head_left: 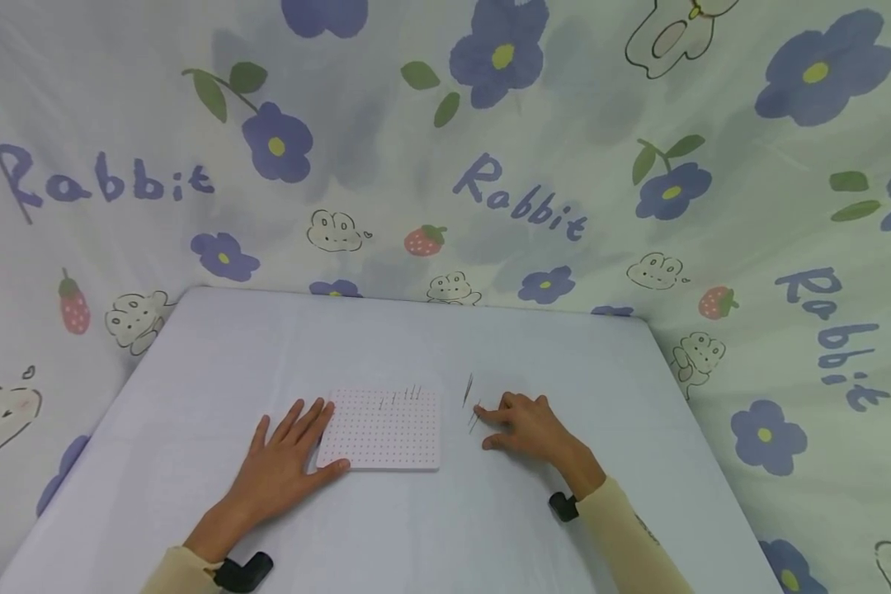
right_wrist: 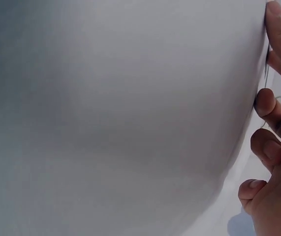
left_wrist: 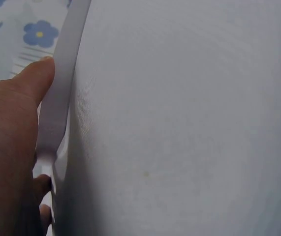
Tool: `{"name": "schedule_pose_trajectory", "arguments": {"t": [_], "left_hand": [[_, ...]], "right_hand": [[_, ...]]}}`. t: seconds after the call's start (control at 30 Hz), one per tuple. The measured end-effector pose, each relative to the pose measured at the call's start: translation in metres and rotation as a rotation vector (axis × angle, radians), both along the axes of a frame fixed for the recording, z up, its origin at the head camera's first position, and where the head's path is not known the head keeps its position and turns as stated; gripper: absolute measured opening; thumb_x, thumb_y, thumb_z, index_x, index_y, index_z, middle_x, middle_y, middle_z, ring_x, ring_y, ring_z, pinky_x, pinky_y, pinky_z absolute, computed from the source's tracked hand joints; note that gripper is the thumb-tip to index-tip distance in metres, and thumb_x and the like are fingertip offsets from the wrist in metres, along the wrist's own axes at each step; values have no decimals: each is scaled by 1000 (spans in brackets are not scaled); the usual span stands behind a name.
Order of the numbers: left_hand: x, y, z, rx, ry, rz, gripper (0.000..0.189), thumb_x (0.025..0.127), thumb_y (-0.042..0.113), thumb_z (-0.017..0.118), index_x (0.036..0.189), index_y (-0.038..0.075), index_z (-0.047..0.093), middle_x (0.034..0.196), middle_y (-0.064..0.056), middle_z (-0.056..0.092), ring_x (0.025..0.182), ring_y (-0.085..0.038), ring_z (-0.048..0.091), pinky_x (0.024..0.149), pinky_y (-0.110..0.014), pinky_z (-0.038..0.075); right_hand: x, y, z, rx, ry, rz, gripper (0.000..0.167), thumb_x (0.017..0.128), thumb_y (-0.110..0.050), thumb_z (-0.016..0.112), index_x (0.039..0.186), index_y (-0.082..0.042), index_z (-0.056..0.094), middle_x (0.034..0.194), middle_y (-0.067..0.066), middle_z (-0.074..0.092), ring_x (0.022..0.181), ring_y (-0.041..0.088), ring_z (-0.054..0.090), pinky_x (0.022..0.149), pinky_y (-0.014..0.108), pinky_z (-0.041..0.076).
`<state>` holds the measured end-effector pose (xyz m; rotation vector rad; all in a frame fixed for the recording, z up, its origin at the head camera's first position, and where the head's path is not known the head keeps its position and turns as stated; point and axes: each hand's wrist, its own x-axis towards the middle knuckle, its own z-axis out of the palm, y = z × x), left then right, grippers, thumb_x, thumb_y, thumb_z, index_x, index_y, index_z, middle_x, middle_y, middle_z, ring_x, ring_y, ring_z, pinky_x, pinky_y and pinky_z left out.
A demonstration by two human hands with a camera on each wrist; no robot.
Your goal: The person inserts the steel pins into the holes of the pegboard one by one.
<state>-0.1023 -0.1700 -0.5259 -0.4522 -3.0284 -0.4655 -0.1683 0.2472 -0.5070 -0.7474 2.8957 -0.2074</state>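
A white board dotted with a grid of small holes lies flat on the table. Several thin needle-like pins stand in it near its far edge. My left hand rests with fingers spread at the board's left side, the thumb on its near left corner. In the left wrist view the thumb presses against the board's pale side. To the right of the board, my right hand reaches with its index fingertip down at loose pins; its thumb is apart and the other fingers are bent. More loose pins lie just beyond.
The table has a white cloth cover. A curtain with flowers, rabbits and lettering hangs behind and at both sides. Black wrist devices sit at the left cuff and right cuff.
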Motion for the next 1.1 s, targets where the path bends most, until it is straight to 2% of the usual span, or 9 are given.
{"name": "schedule_pose_trajectory", "arguments": {"t": [0.17,0.57,0.9,1.1], "left_hand": [[0,0,-2,-7,-1,0,100,86,80,51,160,16,31,164,-11,31,152,-39,19,116,-71,7],[1,0,0,-14,2,1,99,85,79,53,159,16,32,163,-11,32,152,-40,21,115,-72,8],[1,-1,-2,-20,7,7,100,85,81,51,159,17,32,164,-10,31,152,-39,20,115,-72,8],[1,-1,-2,-23,10,10,100,85,81,52,159,17,32,163,-10,32,152,-39,20,115,-72,8]], "right_hand": [[3,1,2,-15,35,25,54,81,-57,75,131,-38,67,86,-13,54,74,4,46,68,32,29],[3,-1,6,-138,86,58,32,79,-44,82,108,-31,80,79,-19,53,70,1,41,68,31,27],[2,-2,4,-173,92,74,23,79,-44,83,98,-31,82,77,-21,51,71,-1,43,69,30,26],[6,-1,1,-199,125,97,15,80,-40,84,92,-31,83,76,-23,49,71,-1,42,70,29,26]]}}
